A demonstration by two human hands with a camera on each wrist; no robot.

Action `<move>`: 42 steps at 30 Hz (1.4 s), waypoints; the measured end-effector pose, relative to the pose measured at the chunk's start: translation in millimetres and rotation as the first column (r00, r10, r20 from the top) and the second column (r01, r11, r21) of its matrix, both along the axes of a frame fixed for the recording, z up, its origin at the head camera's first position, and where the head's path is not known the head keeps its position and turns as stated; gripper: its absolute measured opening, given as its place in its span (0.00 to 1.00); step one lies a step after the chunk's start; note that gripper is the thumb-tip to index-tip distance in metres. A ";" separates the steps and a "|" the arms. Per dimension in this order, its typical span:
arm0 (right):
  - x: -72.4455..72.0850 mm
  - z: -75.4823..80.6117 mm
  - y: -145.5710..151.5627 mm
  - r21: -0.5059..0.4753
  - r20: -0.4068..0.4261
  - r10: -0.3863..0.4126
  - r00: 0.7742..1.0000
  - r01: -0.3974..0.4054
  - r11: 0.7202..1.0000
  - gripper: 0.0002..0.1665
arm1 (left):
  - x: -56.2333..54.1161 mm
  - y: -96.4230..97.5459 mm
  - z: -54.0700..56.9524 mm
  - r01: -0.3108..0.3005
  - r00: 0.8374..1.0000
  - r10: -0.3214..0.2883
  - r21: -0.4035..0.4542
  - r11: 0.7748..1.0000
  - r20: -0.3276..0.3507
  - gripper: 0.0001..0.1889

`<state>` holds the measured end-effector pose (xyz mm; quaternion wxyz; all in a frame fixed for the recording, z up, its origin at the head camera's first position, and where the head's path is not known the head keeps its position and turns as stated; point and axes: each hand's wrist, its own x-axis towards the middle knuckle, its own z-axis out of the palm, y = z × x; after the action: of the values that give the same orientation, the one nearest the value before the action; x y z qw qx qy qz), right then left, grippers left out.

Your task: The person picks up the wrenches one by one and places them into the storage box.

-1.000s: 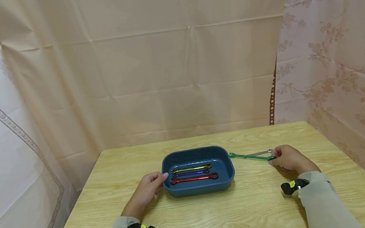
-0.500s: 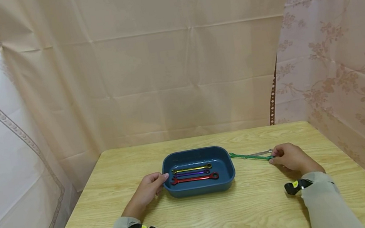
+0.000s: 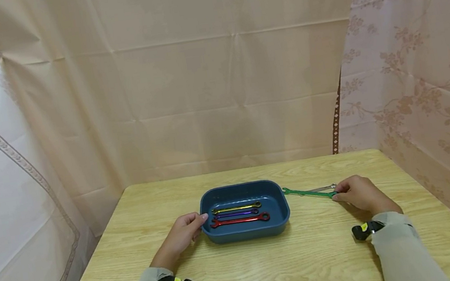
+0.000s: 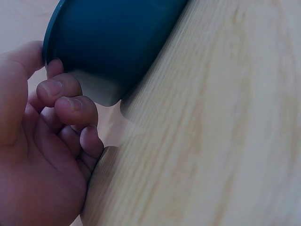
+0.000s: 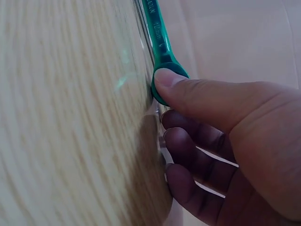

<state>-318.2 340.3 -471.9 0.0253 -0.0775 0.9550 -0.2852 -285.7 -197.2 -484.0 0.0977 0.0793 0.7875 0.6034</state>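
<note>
A blue plastic basin (image 3: 247, 235) stands mid-table, and my left hand (image 3: 183, 232) pinches its left rim between thumb and curled fingers. Inside it lie a yellow wrench (image 3: 236, 208), a purple wrench (image 3: 235, 214) and a red wrench (image 3: 240, 220), roughly parallel. To the right, my right hand (image 3: 358, 194) pinches the ring end of a green wrench (image 3: 310, 193). In the right wrist view the thumb covers part of the green wrench's ring (image 5: 162, 92). A silver wrench (image 3: 322, 188) crosses behind the green one, its far part hidden by it.
The wood-grain table (image 3: 243, 272) has rounded far corners. A beige cloth (image 3: 217, 88) hangs behind it, with a flowered cloth (image 3: 425, 59) at the right and a pale one (image 3: 6, 214) at the left. Each wrist wears a small black camera.
The right hand has shifted slightly to the right and back at the green wrench's ring end. The left hand, basin and wrenches inside stay in nearly the same place.
</note>
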 end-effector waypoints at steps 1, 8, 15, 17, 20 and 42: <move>-0.3 -0.6 0.3 0.002 -0.003 0.003 1.000 -0.003 1.000 0.09 | -0.1 0.0 -0.2 0.000 1.000 0.000 -0.001 1.000 0.002 0.21; -0.6 -3.2 3.1 -0.013 -0.015 0.024 1.000 -0.024 1.000 0.12 | 0.3 -0.2 -1.5 0.003 1.000 -0.003 -0.004 1.000 0.008 0.21; 2.6 2.8 2.9 -0.079 0.056 0.024 0.998 -0.020 0.997 0.14 | 0.4 -0.1 -1.2 0.001 1.000 -0.001 -0.008 1.000 0.005 0.21; 3.6 6.0 2.0 -0.095 0.063 0.016 0.998 -0.010 0.995 0.15 | 0.0 -0.1 -1.5 0.000 1.000 0.000 -0.010 1.000 0.009 0.21; 4.4 9.7 0.6 -0.105 0.049 0.007 0.999 -0.002 0.994 0.17 | -0.4 -0.2 -1.9 0.002 1.000 -0.002 -0.011 1.000 0.010 0.21; 5.2 26.3 -9.3 -0.084 -0.080 -0.071 0.994 0.065 0.994 0.17 | 0.5 -1.0 1.6 0.007 1.000 -0.006 -0.023 1.000 0.012 0.23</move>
<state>-312.9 331.0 -445.7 -0.0271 -0.0576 0.9450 -0.3209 -285.1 -198.2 -482.4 0.1054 0.0771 0.7934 0.5946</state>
